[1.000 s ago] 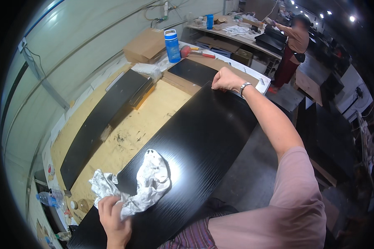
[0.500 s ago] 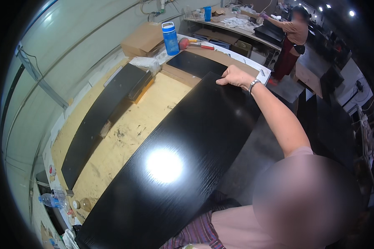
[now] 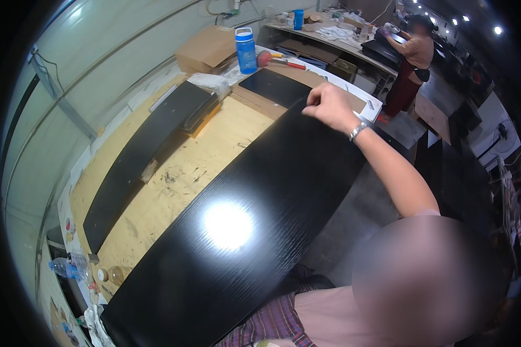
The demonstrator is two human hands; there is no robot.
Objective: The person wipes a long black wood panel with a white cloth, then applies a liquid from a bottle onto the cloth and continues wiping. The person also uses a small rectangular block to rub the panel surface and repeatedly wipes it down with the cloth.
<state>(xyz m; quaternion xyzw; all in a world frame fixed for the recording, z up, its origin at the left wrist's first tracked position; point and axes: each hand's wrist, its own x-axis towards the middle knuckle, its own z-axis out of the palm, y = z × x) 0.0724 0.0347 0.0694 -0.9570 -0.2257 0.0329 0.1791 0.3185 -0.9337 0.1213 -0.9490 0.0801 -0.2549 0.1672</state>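
Note:
A long glossy black panel with faint wood grain [image 3: 260, 191] runs diagonally from the lower left to the upper right, with a bright lamp reflection on its face. My right hand [image 3: 330, 107], a metal band on its wrist, is over the panel's far end. Its fingers are curled and the thumb meets them in a pinch; anything between them is too small or hidden to make out. Whether the fingertips touch the panel cannot be told. Beyond the hand lies a smaller dark panel [image 3: 275, 88]. My left hand does not show.
A curved black piece [image 3: 142, 156] lies on the yellowish worktable [image 3: 182, 165]. A blue bottle [image 3: 246, 52], a red-headed mallet [image 3: 264, 59] and a cardboard box [image 3: 205, 49] stand at the far end. Plastic bottles [image 3: 65, 268] are at left. A person [image 3: 414, 55] works at another bench.
My right hand has lifted a little from the panel's far corner, and its fingers have curled in more. The whole view has shifted slightly; the long panel lies much as before.

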